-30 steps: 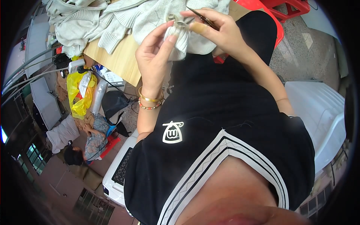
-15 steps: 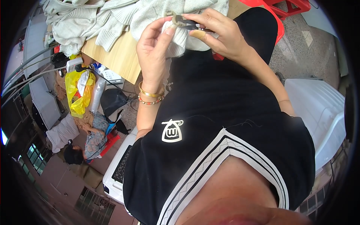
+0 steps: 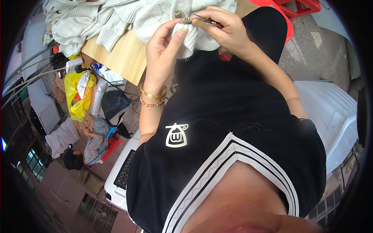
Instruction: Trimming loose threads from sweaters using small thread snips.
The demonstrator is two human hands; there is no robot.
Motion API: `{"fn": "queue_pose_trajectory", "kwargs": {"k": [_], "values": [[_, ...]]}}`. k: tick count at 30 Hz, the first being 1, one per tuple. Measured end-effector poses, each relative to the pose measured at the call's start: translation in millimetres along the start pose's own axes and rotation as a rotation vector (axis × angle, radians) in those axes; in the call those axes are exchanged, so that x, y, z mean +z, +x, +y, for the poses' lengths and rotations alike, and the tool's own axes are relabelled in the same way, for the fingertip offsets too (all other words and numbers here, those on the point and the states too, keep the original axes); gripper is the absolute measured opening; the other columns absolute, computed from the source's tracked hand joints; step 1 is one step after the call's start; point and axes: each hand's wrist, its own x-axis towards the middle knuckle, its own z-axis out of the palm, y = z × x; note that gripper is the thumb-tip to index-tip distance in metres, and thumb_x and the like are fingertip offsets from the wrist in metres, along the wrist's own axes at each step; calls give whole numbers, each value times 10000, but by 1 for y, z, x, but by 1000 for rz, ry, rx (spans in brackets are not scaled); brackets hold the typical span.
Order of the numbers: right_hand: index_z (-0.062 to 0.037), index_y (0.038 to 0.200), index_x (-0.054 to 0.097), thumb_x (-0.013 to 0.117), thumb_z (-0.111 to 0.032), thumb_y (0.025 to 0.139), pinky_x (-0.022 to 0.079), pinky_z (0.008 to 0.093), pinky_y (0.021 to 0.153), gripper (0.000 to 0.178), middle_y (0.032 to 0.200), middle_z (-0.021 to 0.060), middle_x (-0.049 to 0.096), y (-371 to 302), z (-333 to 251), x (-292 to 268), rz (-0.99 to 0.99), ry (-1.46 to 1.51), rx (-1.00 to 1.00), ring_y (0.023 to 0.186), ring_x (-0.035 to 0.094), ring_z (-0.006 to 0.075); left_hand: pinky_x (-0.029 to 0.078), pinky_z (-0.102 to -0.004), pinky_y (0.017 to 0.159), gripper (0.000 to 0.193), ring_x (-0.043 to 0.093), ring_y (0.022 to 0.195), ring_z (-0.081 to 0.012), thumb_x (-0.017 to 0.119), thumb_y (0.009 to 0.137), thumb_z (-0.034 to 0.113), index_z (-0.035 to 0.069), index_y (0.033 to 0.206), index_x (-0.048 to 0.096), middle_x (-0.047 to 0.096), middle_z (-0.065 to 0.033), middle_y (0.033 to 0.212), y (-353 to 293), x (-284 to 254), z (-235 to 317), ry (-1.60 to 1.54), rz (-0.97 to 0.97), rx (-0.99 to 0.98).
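My left hand (image 3: 162,49) pinches the ribbed edge of a cream knit piece (image 3: 188,43) between thumb and fingers. At the top of that edge sits a greyish-olive strip (image 3: 185,20), too small to make out fully. My right hand (image 3: 230,32) is closed around dark thread snips (image 3: 211,21). Their pointed tips lie toward the left, just beside the strip. The thumb and fingertips of my right hand are close to the knit edge too. Behind both hands more of the cream knitwear (image 3: 155,19) is bunched up over my lap and the table.
A pale wooden tabletop (image 3: 116,58) carries heaped knit garments (image 3: 83,29). Left of me lie a yellow plastic bag (image 3: 79,95) and cables. A seated person (image 3: 95,139) is farther left. Red plastic stools (image 3: 299,9) stand at upper right, a translucent white bin (image 3: 326,116) at right.
The snips have turned in my right hand, their tips now pointing up and left. My right fingertips have come closer to the knit edge, which my left hand still holds.
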Motion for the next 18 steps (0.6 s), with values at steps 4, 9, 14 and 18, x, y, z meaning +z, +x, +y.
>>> {"fn": "queue_pose_trajectory", "kwargs": {"k": [4, 9, 14, 18], "values": [[-44, 1130, 721, 729, -131, 898, 497, 270, 624, 248, 890, 67, 680, 1, -8, -5, -29, -16, -22, 705, 627, 144, 486, -206, 873, 299, 609, 993, -57, 632, 1009, 49, -56, 1288, 610, 676, -38, 1147, 0, 2, -4, 29, 54, 43], [-141, 1236, 695, 736, -268, 910, 513, 294, 604, 351, 885, 29, 632, -9, -21, -17, -52, -364, -74, 741, 640, 176, 490, -211, 876, 297, 611, 1000, -64, 631, 1015, 55, -57, 1289, 604, 677, -48, 1144, 1, 6, -8, -108, 127, 57], [-161, 1214, 713, 753, -299, 887, 492, 311, 553, 358, 816, 4, 580, -9, -24, -17, -22, -482, -107, 696, 611, 172, 488, -213, 885, 299, 611, 1003, -68, 634, 1011, 50, -56, 1288, 601, 676, -55, 1157, 4, 10, -6, -50, 111, 115], [-137, 1224, 726, 772, -206, 874, 482, 304, 606, 359, 852, 39, 601, -10, -26, -17, -29, -485, -85, 691, 586, 169, 489, -212, 881, 305, 610, 997, -68, 640, 1007, 54, -54, 1290, 602, 671, -60, 1171, 4, 9, -8, -18, 101, 137]]}}
